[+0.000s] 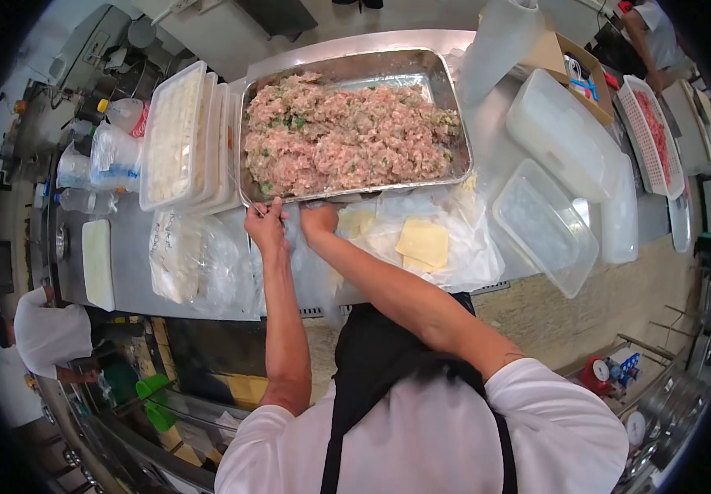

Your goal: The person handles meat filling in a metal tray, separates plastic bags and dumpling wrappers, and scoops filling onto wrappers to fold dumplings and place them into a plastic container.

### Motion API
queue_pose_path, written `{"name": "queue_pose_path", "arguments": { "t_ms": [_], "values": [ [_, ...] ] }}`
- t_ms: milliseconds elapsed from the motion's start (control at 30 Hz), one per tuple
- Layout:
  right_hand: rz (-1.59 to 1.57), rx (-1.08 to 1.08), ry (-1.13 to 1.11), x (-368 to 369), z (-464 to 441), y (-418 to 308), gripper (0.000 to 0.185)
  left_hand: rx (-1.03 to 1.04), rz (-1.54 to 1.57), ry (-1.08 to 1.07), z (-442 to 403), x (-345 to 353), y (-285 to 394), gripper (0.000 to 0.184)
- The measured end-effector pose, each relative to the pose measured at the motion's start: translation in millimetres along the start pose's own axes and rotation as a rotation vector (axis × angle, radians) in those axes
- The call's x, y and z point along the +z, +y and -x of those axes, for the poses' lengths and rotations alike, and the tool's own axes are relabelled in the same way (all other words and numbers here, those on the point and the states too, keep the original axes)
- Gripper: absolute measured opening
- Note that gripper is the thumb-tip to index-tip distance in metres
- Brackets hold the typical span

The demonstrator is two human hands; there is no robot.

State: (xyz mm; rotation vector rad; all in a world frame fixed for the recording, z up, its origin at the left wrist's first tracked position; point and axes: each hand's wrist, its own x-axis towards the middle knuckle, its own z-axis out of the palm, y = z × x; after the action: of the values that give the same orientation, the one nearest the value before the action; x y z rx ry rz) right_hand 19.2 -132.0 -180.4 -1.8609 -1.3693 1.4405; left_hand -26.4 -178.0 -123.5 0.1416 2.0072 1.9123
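A large metal tray (355, 194) holds a wide mound of raw minced meat (347, 136) flecked with green. At its near left corner, my left hand (267, 222) is closed on the rim, thumb and fingers pinching it. Just to the right, my right hand (319, 221) reaches to the tray's near edge; its fingers are hidden there. Beside that hand, pale yellow square dough sheets (423, 244) lie on crumpled white plastic (475, 247). A clear plastic bag (195, 255) with pale contents rests left of my left hand.
Stacked lidded containers (176, 136) stand left of the tray. To the right are translucent plastic tubs (546, 226), a cardboard box (582, 78) and a pink-white basket (652, 136) of red meat. A white board (97, 263) lies far left. Other people (55, 333) appear at both sides.
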Motion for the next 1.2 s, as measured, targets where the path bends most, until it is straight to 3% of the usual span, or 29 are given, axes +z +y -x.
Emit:
{"name": "queue_pose_path", "arguments": {
  "t_ms": [167, 467, 600, 700, 767, 800, 900, 1000, 1133, 1200],
  "values": [
    [-0.052, 0.057, 0.087, 3, 2, -8, 0.030, -0.039, 0.190, 0.046, -3, 5, -6, 0.042],
    [-0.195, 0.138, 0.087, 6, 4, -19, 0.018, -0.036, 0.165, 0.074, 0, 7, -3, 0.042],
    [-0.277, 0.059, 0.098, 4, 12, -15, 0.018, -0.029, 0.225, 0.046, 2, 5, -2, 0.044],
    [-0.309, 0.074, 0.007, 0, 20, -17, 0.020, -0.040, 0.201, 0.050, 6, 6, 5, 0.043],
    [-0.774, 0.189, -0.103, 27, 11, 3, 0.025, -0.033, 0.210, 0.026, 8, 6, 6, 0.043],
    [-0.772, 0.190, -0.103, 20, 13, 0, 0.025, -0.034, 0.211, 0.028, 8, 4, 6, 0.043],
    [-0.907, 0.350, -0.389, 3, 10, -8, 0.029, -0.029, 0.200, 0.027, 6, 4, 4, 0.042],
    [-0.642, 0.346, -0.392, 20, -7, 11, 0.030, -0.010, 0.185, 0.019, 7, 2, 3, 0.043],
    [-0.456, 0.465, -0.147, 58, -33, 50, 0.024, -0.090, 0.083, 0.033, 2, -1, -4, 0.044],
    [-0.306, 0.393, -0.001, 44, -18, 39, 0.020, -0.076, 0.155, -0.020, -1, -5, -7, 0.043]
  ]
}}
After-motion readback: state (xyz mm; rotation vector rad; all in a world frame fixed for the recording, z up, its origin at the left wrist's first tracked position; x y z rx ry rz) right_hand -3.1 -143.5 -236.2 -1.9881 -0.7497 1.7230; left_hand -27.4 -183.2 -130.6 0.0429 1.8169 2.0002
